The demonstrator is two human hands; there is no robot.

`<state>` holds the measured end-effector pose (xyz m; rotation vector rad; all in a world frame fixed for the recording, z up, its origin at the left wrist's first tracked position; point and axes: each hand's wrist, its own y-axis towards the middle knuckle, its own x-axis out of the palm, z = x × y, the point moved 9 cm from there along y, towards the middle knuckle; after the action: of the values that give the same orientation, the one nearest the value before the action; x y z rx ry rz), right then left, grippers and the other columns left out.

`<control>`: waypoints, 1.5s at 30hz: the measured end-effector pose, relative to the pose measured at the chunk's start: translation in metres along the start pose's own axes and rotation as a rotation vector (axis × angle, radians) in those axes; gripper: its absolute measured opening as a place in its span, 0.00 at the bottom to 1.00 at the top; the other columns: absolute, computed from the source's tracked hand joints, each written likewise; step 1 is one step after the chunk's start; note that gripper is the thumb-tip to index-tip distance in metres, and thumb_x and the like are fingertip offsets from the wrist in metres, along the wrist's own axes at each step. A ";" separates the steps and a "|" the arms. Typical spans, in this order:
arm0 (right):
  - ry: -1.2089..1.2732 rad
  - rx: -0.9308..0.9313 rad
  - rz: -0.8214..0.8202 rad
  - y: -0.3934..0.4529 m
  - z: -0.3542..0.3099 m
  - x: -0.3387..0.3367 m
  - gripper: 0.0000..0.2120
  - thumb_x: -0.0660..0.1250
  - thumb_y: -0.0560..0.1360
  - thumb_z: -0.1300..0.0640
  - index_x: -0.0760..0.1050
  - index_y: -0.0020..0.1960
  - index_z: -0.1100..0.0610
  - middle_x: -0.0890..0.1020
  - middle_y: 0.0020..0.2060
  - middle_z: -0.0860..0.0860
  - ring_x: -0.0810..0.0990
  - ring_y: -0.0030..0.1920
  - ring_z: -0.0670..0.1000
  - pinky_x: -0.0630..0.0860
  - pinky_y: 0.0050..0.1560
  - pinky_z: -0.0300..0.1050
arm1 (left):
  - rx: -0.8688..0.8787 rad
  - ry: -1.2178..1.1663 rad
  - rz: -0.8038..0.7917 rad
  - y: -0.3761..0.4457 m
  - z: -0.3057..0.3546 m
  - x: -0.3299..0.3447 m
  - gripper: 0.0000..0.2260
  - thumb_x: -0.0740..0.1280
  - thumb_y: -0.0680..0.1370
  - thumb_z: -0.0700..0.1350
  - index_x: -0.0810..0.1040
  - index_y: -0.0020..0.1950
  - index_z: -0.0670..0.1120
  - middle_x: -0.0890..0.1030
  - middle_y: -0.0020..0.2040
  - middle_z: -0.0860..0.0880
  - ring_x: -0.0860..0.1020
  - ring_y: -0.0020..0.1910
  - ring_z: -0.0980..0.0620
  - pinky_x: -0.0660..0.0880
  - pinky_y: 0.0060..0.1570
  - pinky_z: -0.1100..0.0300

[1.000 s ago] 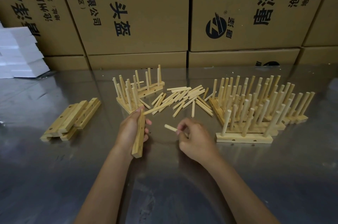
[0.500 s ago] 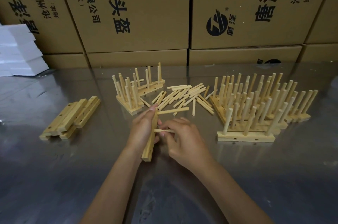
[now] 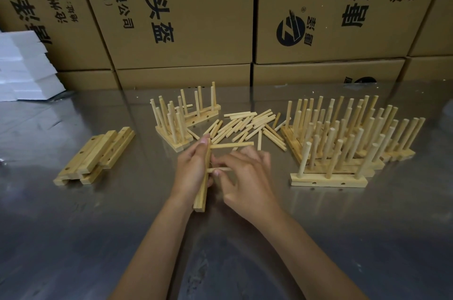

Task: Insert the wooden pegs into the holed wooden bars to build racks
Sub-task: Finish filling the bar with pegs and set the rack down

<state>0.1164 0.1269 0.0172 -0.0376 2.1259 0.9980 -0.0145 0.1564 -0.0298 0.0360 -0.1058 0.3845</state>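
My left hand (image 3: 192, 169) grips a holed wooden bar (image 3: 201, 196), held on edge and pointing away from me. One peg (image 3: 232, 145) sticks out sideways from the bar's far end. My right hand (image 3: 247, 177) pinches a second peg (image 3: 221, 169) with its tip against the bar's middle. Loose pegs (image 3: 247, 125) lie in a heap behind my hands.
Bare holed bars (image 3: 95, 155) are stacked at the left. A few finished racks (image 3: 181, 118) stand behind my left hand and several more racks (image 3: 343, 143) at the right. Cardboard boxes (image 3: 186, 13) wall off the back of the metal table (image 3: 343, 231); white foam blocks (image 3: 22, 67) sit far left.
My right hand carried a peg leftward to the bar and now presses it into the middle. The left hand turned and shifted the bar slightly right.
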 end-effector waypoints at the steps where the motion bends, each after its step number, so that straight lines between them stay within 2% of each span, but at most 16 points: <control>1: -0.011 0.014 0.076 0.001 -0.001 -0.007 0.10 0.66 0.75 0.51 0.77 0.56 0.45 0.78 0.52 0.39 0.69 0.55 0.42 0.61 0.58 0.45 | 0.003 -0.005 0.040 0.001 0.000 -0.004 0.12 0.61 0.84 0.50 0.81 0.62 0.53 0.80 0.43 0.47 0.81 0.35 0.57 0.74 0.29 0.64; 4: 0.068 0.110 0.378 -0.001 0.009 -0.037 0.16 0.64 0.74 0.54 0.74 0.62 0.49 0.74 0.61 0.43 0.69 0.64 0.44 0.62 0.64 0.45 | -0.053 -0.045 0.183 0.007 -0.007 -0.024 0.13 0.60 0.84 0.49 0.80 0.63 0.48 0.78 0.40 0.47 0.75 0.36 0.50 0.73 0.32 0.59; 6: 0.079 0.212 0.378 0.000 0.027 -0.038 0.19 0.62 0.76 0.58 0.71 0.67 0.52 0.72 0.66 0.45 0.67 0.68 0.45 0.62 0.69 0.46 | -0.091 -0.046 0.269 0.010 -0.012 -0.040 0.13 0.59 0.84 0.50 0.80 0.62 0.48 0.76 0.37 0.49 0.73 0.35 0.51 0.74 0.28 0.60; 9: -0.057 0.351 -0.042 0.002 0.061 0.002 0.26 0.52 0.83 0.52 0.53 0.80 0.53 0.54 0.80 0.47 0.49 0.79 0.47 0.48 0.76 0.48 | -0.144 -0.147 0.316 0.012 -0.020 -0.051 0.15 0.60 0.84 0.50 0.80 0.62 0.43 0.75 0.36 0.48 0.71 0.29 0.52 0.72 0.22 0.64; 11: -0.121 0.405 -0.331 -0.006 0.077 0.032 0.28 0.46 0.84 0.45 0.45 0.81 0.53 0.46 0.80 0.48 0.41 0.79 0.47 0.42 0.76 0.50 | -0.151 -0.167 0.305 0.014 -0.021 -0.050 0.16 0.61 0.84 0.50 0.80 0.62 0.40 0.74 0.34 0.47 0.70 0.26 0.53 0.70 0.21 0.64; 13: -0.186 0.417 -0.418 -0.010 0.083 0.041 0.28 0.49 0.83 0.44 0.54 0.79 0.57 0.59 0.78 0.52 0.52 0.79 0.52 0.50 0.77 0.51 | -0.145 -0.170 0.295 0.014 -0.022 -0.048 0.15 0.61 0.84 0.49 0.80 0.60 0.40 0.74 0.34 0.47 0.69 0.24 0.53 0.69 0.21 0.64; 14: -0.216 0.408 -0.363 -0.008 0.082 0.037 0.25 0.53 0.82 0.45 0.62 0.74 0.58 0.67 0.72 0.53 0.61 0.75 0.55 0.59 0.74 0.51 | -0.144 -0.167 0.291 0.014 -0.022 -0.048 0.15 0.61 0.84 0.50 0.80 0.59 0.40 0.74 0.34 0.47 0.69 0.25 0.53 0.69 0.21 0.64; 16: -0.286 0.398 -0.179 -0.001 0.078 0.018 0.15 0.59 0.80 0.49 0.71 0.62 0.57 0.72 0.57 0.52 0.71 0.62 0.55 0.69 0.63 0.50 | -0.150 -0.158 0.293 0.014 -0.022 -0.048 0.14 0.61 0.84 0.50 0.81 0.56 0.41 0.74 0.34 0.48 0.69 0.24 0.52 0.69 0.21 0.64; 19: -0.379 0.438 -0.052 0.001 0.080 -0.001 0.14 0.61 0.78 0.49 0.72 0.59 0.56 0.72 0.55 0.53 0.71 0.59 0.55 0.70 0.61 0.52 | -0.159 -0.136 0.289 0.016 -0.023 -0.048 0.14 0.61 0.84 0.51 0.80 0.53 0.41 0.73 0.33 0.47 0.69 0.24 0.52 0.69 0.21 0.64; 23: -0.419 0.478 -0.198 -0.004 0.091 0.012 0.19 0.58 0.81 0.48 0.73 0.65 0.59 0.73 0.61 0.54 0.69 0.64 0.56 0.67 0.64 0.51 | -0.144 -0.094 0.276 0.018 -0.024 -0.047 0.14 0.61 0.83 0.52 0.80 0.50 0.42 0.74 0.33 0.47 0.70 0.26 0.51 0.70 0.22 0.63; 28: -0.234 0.455 -0.187 -0.003 0.079 0.007 0.07 0.67 0.76 0.61 0.78 0.54 0.58 0.75 0.54 0.52 0.73 0.61 0.54 0.75 0.56 0.48 | -0.141 -0.092 0.274 0.021 -0.025 -0.046 0.15 0.62 0.83 0.51 0.81 0.58 0.43 0.76 0.35 0.47 0.71 0.27 0.51 0.70 0.23 0.61; 31: -0.130 0.449 -0.244 -0.010 0.068 0.011 0.14 0.68 0.73 0.64 0.73 0.57 0.54 0.74 0.50 0.50 0.73 0.59 0.53 0.74 0.52 0.49 | -0.138 -0.105 0.278 0.021 -0.024 -0.045 0.14 0.62 0.83 0.50 0.81 0.60 0.43 0.76 0.35 0.47 0.70 0.25 0.51 0.69 0.22 0.62; 35: 0.030 0.421 -0.388 -0.016 0.052 0.024 0.10 0.65 0.73 0.62 0.78 0.49 0.50 0.71 0.46 0.46 0.68 0.55 0.48 0.66 0.48 0.40 | -0.131 -0.096 0.278 0.019 -0.021 -0.046 0.12 0.61 0.84 0.50 0.81 0.55 0.45 0.76 0.36 0.48 0.70 0.25 0.52 0.71 0.22 0.63; 38: 0.310 0.424 -0.474 -0.018 0.032 0.035 0.10 0.64 0.73 0.61 0.78 0.43 0.47 0.74 0.44 0.44 0.73 0.46 0.44 0.68 0.39 0.35 | -0.123 -0.118 0.271 0.017 -0.018 -0.046 0.12 0.61 0.84 0.49 0.81 0.53 0.45 0.75 0.35 0.47 0.69 0.24 0.52 0.69 0.22 0.63; 42: 0.459 0.378 -0.508 -0.018 0.012 0.035 0.08 0.64 0.73 0.60 0.78 0.44 0.48 0.80 0.37 0.45 0.77 0.38 0.43 0.75 0.38 0.41 | -0.121 -0.129 0.263 0.017 -0.017 -0.047 0.12 0.61 0.84 0.49 0.81 0.51 0.45 0.75 0.36 0.47 0.69 0.26 0.51 0.69 0.24 0.61; 45: 0.478 0.314 -0.450 -0.015 0.005 0.027 0.06 0.65 0.74 0.61 0.78 0.45 0.50 0.78 0.34 0.45 0.74 0.35 0.42 0.73 0.38 0.42 | -0.120 -0.133 0.268 0.018 -0.018 -0.048 0.13 0.62 0.84 0.49 0.80 0.45 0.45 0.75 0.34 0.47 0.69 0.24 0.52 0.69 0.24 0.62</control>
<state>0.1055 0.1271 -0.0120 -0.6242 2.5197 0.4071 -0.0638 0.1561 -0.0526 -0.0723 -0.2666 0.6425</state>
